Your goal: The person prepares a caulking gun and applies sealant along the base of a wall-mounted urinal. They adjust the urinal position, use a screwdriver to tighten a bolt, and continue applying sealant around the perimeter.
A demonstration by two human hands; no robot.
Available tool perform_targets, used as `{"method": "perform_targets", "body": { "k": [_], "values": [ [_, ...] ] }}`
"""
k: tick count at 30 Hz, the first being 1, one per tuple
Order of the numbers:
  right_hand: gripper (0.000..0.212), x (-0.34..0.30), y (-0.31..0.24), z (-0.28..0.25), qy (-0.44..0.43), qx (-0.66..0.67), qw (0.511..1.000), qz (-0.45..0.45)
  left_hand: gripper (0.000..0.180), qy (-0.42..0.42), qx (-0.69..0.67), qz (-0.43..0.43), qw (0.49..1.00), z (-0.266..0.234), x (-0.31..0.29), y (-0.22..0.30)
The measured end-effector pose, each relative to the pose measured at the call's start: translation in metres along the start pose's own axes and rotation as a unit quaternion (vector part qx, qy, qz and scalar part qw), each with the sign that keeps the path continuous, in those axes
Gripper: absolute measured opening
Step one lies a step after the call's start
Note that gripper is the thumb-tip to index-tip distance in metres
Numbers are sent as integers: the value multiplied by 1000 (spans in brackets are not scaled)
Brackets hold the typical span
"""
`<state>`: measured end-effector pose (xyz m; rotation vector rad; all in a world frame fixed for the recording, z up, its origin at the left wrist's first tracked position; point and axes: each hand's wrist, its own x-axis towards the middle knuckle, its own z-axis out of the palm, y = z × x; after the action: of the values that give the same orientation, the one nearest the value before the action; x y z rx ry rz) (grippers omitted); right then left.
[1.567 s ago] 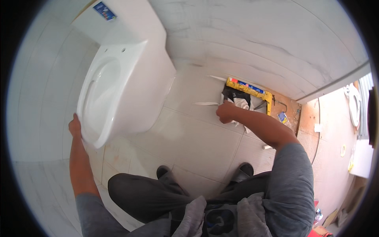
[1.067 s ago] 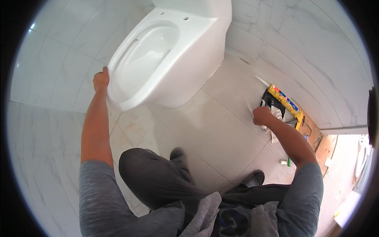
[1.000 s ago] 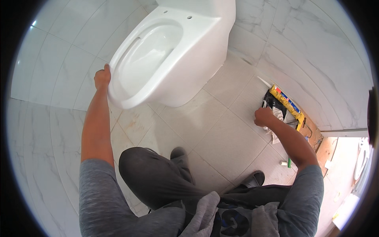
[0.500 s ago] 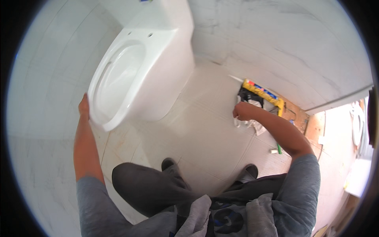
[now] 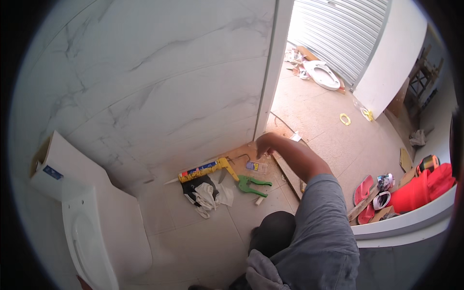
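Note:
My right hand (image 5: 266, 144) reaches over the floor beside the door frame, past the caulking gun. Its fingers point down, look apart, and hold nothing that I can see. Below it lie a yellow caulking gun (image 5: 223, 165) with a sealant tube in it, green-handled pipe cutters (image 5: 253, 185) and a small clear box with a blue and yellow label (image 5: 253, 166). At the lower left, only a sliver of my left hand (image 5: 84, 282) shows beside the rim of the white toilet (image 5: 117, 222); its fingers are hidden.
Black and white cloths (image 5: 206, 194) lie under the caulking gun. A short white pipe piece (image 5: 259, 200) is near the cutters. Beyond the doorway lie a toilet seat (image 5: 333, 83), a yellow ring (image 5: 344, 119), red slippers (image 5: 363, 190) and a red bag (image 5: 416, 191). A marble-patterned wall (image 5: 193, 72) borders the floor.
The view has swung right toward the doorway. My right hand has moved from above the cloths to beyond the caulking gun. My left hand has nearly left the picture.

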<state>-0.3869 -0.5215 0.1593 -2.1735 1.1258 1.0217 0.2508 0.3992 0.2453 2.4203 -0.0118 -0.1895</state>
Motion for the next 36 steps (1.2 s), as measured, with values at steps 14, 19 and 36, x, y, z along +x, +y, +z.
{"method": "perform_targets", "body": {
  "k": [14,19,36],
  "values": [
    [33,0,156,2,442,666,563,212,61,-21,264,42,963,9,34,97],
    [28,20,82,-12,468,816,336,32,65,14,238,50,970,24,40,87],
    [66,-68,74,-94,649,749,133,18,81,89,200,22,975,64,35,86]
  ]
}}
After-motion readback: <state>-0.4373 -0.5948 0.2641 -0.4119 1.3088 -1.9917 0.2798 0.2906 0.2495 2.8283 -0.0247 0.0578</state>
